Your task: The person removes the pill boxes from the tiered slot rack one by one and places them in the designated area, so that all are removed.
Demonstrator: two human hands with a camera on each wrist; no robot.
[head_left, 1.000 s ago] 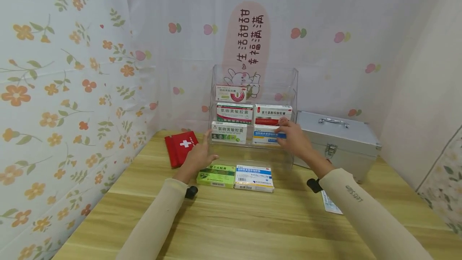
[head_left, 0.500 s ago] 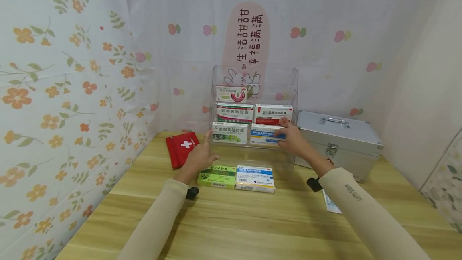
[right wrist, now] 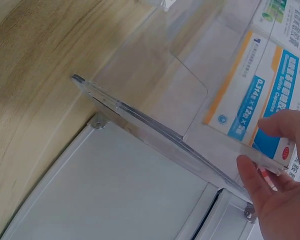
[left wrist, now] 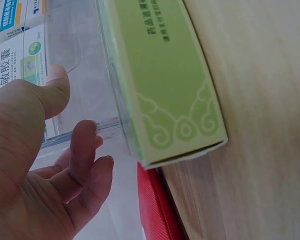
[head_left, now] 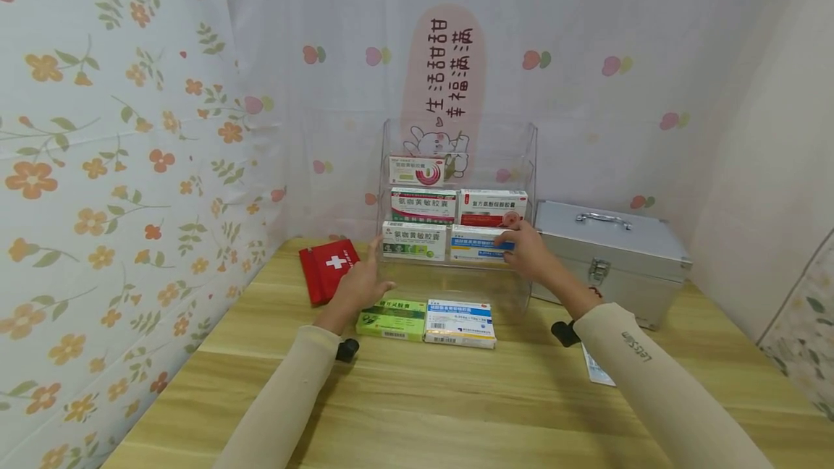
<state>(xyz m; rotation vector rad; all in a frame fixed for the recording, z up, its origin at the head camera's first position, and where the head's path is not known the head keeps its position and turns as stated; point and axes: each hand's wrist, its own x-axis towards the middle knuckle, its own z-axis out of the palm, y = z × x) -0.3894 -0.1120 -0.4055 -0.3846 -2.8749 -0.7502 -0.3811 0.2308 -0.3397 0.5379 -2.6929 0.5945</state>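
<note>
A clear acrylic tiered rack (head_left: 456,277) holds several medicine boxes. My right hand (head_left: 529,252) pinches the right end of a blue-and-white medicine box (head_left: 478,243) on the lowest filled tier; in the right wrist view the thumb (right wrist: 277,124) lies on its face. My left hand (head_left: 357,284) is at the rack's left side, fingers loosely bent, holding nothing. Beside it on that tier stands a white-and-green medicine box (head_left: 413,241). Below, a green medicine box (head_left: 392,320) and another blue-and-white medicine box (head_left: 460,323) lie side by side.
A red first-aid pouch (head_left: 328,270) lies left of the rack. To the right stands a silver metal case (head_left: 609,252) with a handle and latch. A white packet (head_left: 596,368) lies partly behind my right forearm. Floral curtains hang behind and at left.
The blue-and-white box on the rack has slid slightly left, toward the white-and-green box, with my right hand at its end. My left hand has stayed nearly in place.
</note>
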